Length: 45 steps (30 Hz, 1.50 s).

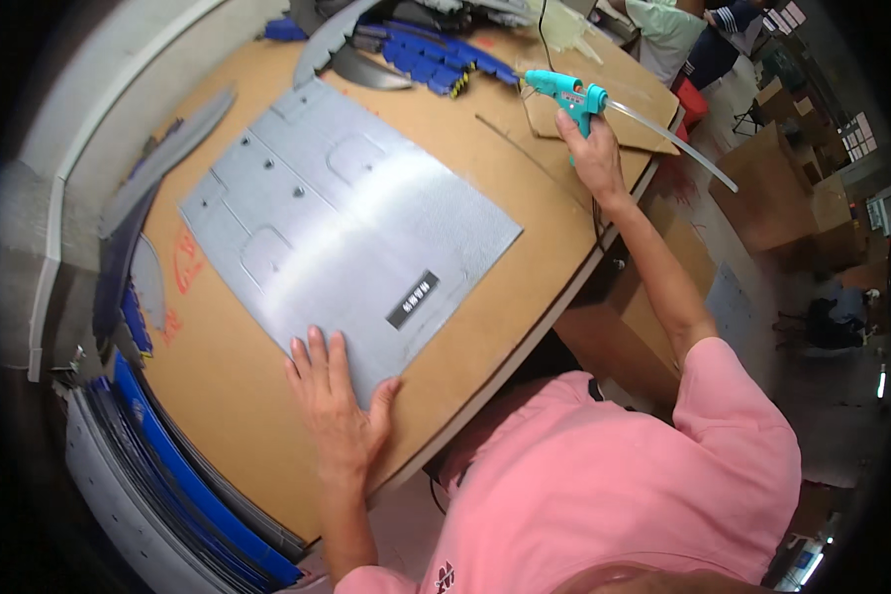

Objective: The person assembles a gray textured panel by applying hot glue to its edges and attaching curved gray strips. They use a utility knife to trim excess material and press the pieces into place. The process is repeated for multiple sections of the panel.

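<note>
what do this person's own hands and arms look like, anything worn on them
The left hand and right hand are bare, without gloves; no rings or watch can be made out. The pink shirt has short sleeves, plain where they show, and a small dark marking on its front.

1. The left-hand grip [342, 416] lies spread over the near corner of a grey panel [366, 238], which rests flat on the brown worktop [238, 416].
2. The right-hand grip [596, 163] wraps around a teal glue gun [567, 94], with a pale glue stick [675, 139] jutting from its back.
3. A black label [412, 300] sits on the panel.
4. Blue curved pieces [421, 59] lie near the gun's tip.
5. Stacked curved panels [168, 431] fill the lower left.
</note>
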Available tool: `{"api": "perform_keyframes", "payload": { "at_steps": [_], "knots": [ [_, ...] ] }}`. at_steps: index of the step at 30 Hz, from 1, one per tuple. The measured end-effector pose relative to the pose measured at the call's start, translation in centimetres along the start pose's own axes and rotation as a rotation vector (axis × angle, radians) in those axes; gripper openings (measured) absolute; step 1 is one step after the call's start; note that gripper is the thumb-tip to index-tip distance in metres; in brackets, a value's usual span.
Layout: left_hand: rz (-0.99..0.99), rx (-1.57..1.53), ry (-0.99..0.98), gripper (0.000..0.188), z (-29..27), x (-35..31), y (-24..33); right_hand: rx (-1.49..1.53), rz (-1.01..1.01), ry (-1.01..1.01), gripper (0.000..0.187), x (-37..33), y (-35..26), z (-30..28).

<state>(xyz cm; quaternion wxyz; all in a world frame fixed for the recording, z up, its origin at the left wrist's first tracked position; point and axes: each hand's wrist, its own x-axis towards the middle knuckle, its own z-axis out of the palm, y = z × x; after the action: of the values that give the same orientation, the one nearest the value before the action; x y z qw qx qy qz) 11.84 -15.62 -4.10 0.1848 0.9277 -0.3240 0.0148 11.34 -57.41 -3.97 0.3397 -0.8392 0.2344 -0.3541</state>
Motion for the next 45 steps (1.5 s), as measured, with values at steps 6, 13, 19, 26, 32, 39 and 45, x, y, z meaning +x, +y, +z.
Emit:
{"api": "perform_keyframes", "payload": {
  "at_steps": [6,13,19,26,32,39,45],
  "knots": [
    [-0.020,-0.013,0.055,0.073,0.7,0.4,1.0,-0.160,0.019,0.313,0.044,6.5,6.5,-3.4],
    [-0.042,0.005,0.037,0.073,0.4,-0.2,0.6,-0.411,0.039,0.044,0.054,5.1,7.0,-2.4],
    [-0.047,0.019,0.027,0.074,0.2,-0.2,1.1,-0.539,0.033,0.032,0.060,4.3,7.4,-3.5],
    [-0.076,-0.015,0.042,0.078,0.4,-0.3,0.8,-0.598,0.057,-0.003,0.068,1.4,6.5,-3.8],
    [-0.073,-0.057,0.046,0.080,0.5,-0.1,0.8,-0.815,-0.028,0.167,0.066,-0.8,5.8,-4.3],
    [-0.118,-0.061,0.020,0.081,-0.1,-0.2,0.9,-0.278,-0.481,-0.076,0.017,0.5,-8.5,-0.6],
    [-0.091,-0.076,0.001,0.083,0.0,-0.1,0.8,-0.477,-0.672,-0.148,0.028,17.6,-7.5,14.1]
  ]
}}
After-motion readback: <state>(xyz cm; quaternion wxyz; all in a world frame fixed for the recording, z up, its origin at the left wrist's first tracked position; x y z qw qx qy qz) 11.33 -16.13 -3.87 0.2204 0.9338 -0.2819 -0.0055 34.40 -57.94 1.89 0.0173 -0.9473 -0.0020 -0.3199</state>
